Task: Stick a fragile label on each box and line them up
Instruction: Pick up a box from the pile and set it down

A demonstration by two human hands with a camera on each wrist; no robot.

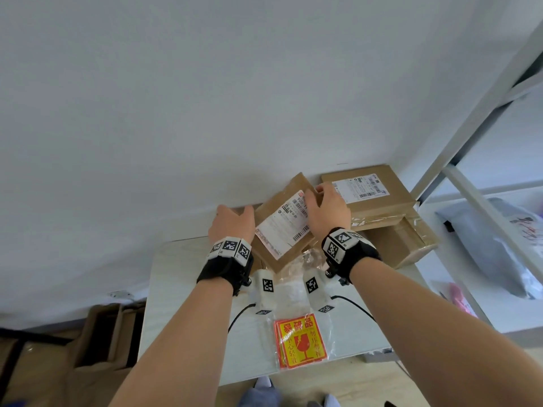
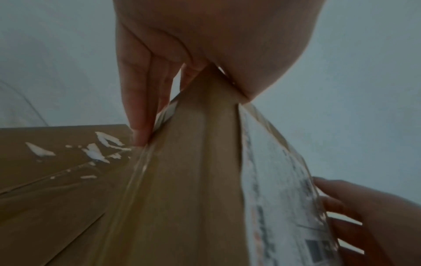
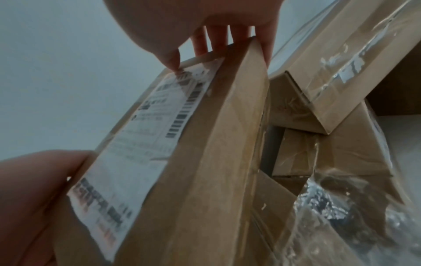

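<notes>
1. Both hands hold 1 small cardboard box (image 1: 282, 227) tilted, lifted above the far end of the white bench (image 1: 188, 318), close to the wall.
2. The left hand (image 1: 232, 224) has its grip closed on the box's left edge: in the left wrist view its fingers (image 2: 141, 108) lie down the back face and the thumb presses the front.
3. The right hand (image 1: 326, 212) has its grip closed on the box's upper right corner, thumb on the shipping label (image 1: 289, 223) and fingers (image 3: 218, 41) behind the top edge.
4. The shipping label on the held box faces the camera; no fragile label shows on this face.
5. Just right of the held box, a flat cardboard box (image 1: 364, 189) with its own shipping label lies on top of a taped larger box (image 1: 402, 242).
6. In the left wrist view another brown box (image 2: 56, 162), with torn label scraps on it, sits under the left hand.
7. A clear bag of red and yellow fragile labels (image 1: 301, 340) lies on the near part of the bench, well apart from the boxes.
</notes>
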